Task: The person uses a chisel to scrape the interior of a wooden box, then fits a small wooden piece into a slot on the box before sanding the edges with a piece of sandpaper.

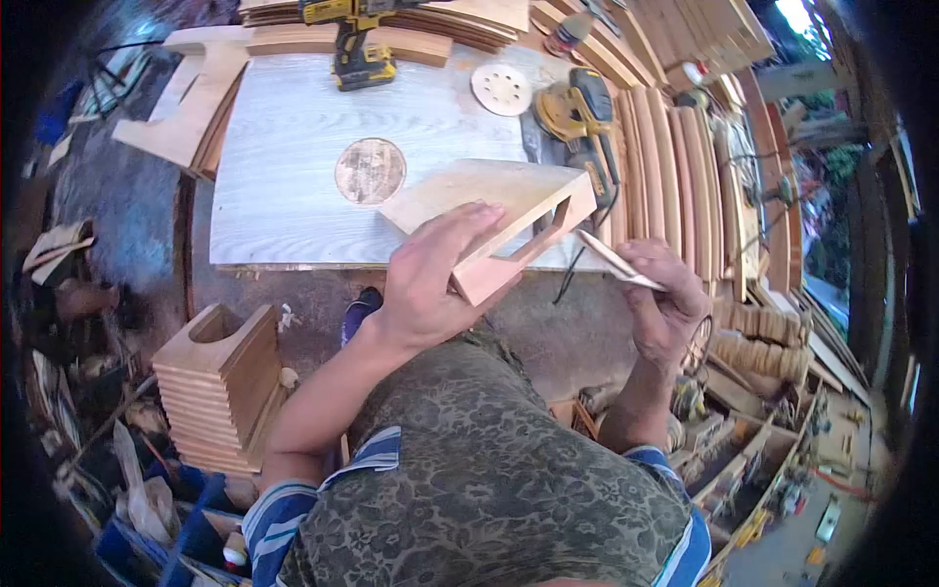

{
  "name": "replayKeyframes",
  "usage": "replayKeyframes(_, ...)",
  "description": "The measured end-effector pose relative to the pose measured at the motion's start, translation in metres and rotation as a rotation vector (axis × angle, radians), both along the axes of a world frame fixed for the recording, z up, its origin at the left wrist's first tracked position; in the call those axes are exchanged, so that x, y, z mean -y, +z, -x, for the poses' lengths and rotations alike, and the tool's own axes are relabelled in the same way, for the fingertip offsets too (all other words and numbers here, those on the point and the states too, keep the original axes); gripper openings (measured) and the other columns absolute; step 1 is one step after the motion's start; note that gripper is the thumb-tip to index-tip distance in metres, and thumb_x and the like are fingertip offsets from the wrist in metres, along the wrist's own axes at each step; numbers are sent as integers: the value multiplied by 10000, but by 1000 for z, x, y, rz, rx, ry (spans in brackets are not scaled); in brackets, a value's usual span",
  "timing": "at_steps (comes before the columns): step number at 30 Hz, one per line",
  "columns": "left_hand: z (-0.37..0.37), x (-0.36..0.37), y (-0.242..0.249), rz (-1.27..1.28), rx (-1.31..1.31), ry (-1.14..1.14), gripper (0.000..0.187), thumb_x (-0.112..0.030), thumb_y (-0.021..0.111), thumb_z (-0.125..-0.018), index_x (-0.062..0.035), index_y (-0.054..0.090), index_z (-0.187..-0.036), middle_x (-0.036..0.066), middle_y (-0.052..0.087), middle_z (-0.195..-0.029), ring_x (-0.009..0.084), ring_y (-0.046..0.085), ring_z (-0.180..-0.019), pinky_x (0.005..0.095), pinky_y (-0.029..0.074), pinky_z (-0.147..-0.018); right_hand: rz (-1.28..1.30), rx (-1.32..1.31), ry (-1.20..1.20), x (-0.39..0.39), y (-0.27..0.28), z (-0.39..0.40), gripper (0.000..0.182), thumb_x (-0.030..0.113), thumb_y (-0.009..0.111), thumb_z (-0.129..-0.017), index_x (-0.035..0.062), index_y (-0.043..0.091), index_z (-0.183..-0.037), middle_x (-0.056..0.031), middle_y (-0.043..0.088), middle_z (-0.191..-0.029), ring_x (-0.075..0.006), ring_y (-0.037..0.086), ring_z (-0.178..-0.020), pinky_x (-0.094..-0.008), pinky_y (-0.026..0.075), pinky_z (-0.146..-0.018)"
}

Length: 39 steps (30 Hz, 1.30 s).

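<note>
The left hand (430,284) has its grip closed on a cut-out wooden piece (494,220), tilted over the worktop (284,166) edge. Beside it, the right hand (665,298) pinches a thin sanding strip (616,262) near the slot. Judged: hand-sanding the cutout; next, feed the strip inside squarely.

The wooden block (489,210) in the left hand (430,284) is pale tan with a pinkish cut edge. The tabletop (284,166) beneath is whitish grey with fine grain lines. At its 12 o'clock stands a yellow and black drill (357,44); at 3 o'clock lies a yellow and black sander (579,122). A round brown disc (370,171) lies mid-table, a cream dotted one (501,89) at 1 o'clock. The apron (489,470) is olive with a floral pattern; the sleeves (279,519) are blue-and-white striped.
</note>
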State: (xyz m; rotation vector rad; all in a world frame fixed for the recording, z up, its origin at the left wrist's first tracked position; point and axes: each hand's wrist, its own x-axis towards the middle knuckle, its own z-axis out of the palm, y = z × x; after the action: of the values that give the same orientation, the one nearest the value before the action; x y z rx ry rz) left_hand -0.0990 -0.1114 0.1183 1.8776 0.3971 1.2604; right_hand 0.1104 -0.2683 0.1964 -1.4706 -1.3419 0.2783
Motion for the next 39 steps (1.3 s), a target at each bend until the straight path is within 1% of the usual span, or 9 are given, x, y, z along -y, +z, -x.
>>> replayKeyframes(2, 0, -3, -3, -112, -2, -24, 529, -118, 908, -745, 36, 658, -1184, 199, 734, -1187, 360, 722, -1105, 436, 581, -969, 116, 492, 38, -15, 36, 20, 396, -85, 743, -651, 45, 759, -1025, -98, 771, -1032, -269, 715, -901, -368, 564, -798)
replayKeyframes(5, -2, -5, -10, -158, 51, -68, 609, -96, 931, -707, 52, 646, -1225, 208, 727, -1206, 378, 712, -1127, 446, 574, -984, 244, 790, 29, -21, 48, 38, 386, -63, 734, -651, 82, 764, -1007, -45, 774, -1033, -255, 699, -874, -373, 562, -763)
replayKeyframes(11, 4, -10, -17, -250, -52, -195, 514, -70, 867, -757, 39, 654, -1212, 209, 722, -1211, 393, 700, -1136, 460, 559, -996, 468, 1007, 11, -21, 45, 66, 426, -20, 702, -706, 96, 752, -1112, -31, 764, -1144, -249, 671, -889, -379, 552, -776)
replayKeyframes(18, 21, -28, 43, -536, -467, -298, 209, -115, 686, -799, -10, 688, -979, 176, 745, -1027, 323, 731, -1011, 435, 583, -860, 950, 561, 152, -18, 3, 82, 443, 37, 626, -844, 40, 629, -1287, -207, 722, -1058, -411, 705, -902, -511, 549, -800)
replayKeyframes(21, 10, -31, 43, -613, -861, -434, 209, -58, 724, -740, -8, 652, -929, 186, 733, -959, 346, 728, -948, 442, 574, -806, 545, 126, 135, -13, -72, 84, 354, 90, 614, -910, 31, 631, -1258, -248, 708, -983, -454, 685, -919, -506, 544, -813)
replayKeyframes(26, -33, -45, -4, -773, -1156, -588, 222, -209, 793, -751, -82, 675, -890, 166, 733, -888, 347, 725, -874, 461, 571, -793, 446, -102, 35, -12, -166, 91, 305, 136, 595, -937, 46, 653, -1222, -263, 694, -951, -480, 669, -931, -502, 536, -813)
replayKeyframes(31, -54, -70, -8, -863, -1065, -684, 414, -370, 867, -730, -119, 670, -994, 133, 733, -913, 368, 713, -876, 490, 558, -795, 473, -102, -28, -10, -185, 82, 264, 124, 572, -964, 9, 662, -1184, -265, 667, -868, -484, 650, -823, -495, 515, -735)
replayKeyframes(36, -51, -77, -17, -834, -1020, -717, 442, -348, 893, -700, -126, 642, -988, 93, 699, -857, 339, 697, -845, 463, 549, -764, 498, -552, 2, -9, -183, 86, 408, 84, 528, -923, 8, 646, -1305, -185, 605, -779, -178, 582, -688, -378, 513, -709)
replayKeyframes(39, -54, -74, -13, -866, -985, -688, 487, -346, 909, -650, -134, 624, -983, 74, 694, -870, 315, 692, -836, 457, 551, -752, 326, -663, -29, -4, -180, 91, 409, 92, 532, -915, 3, 650, -1297, -200, 635, -801, -214, 616, -707, -397, 521, -726)
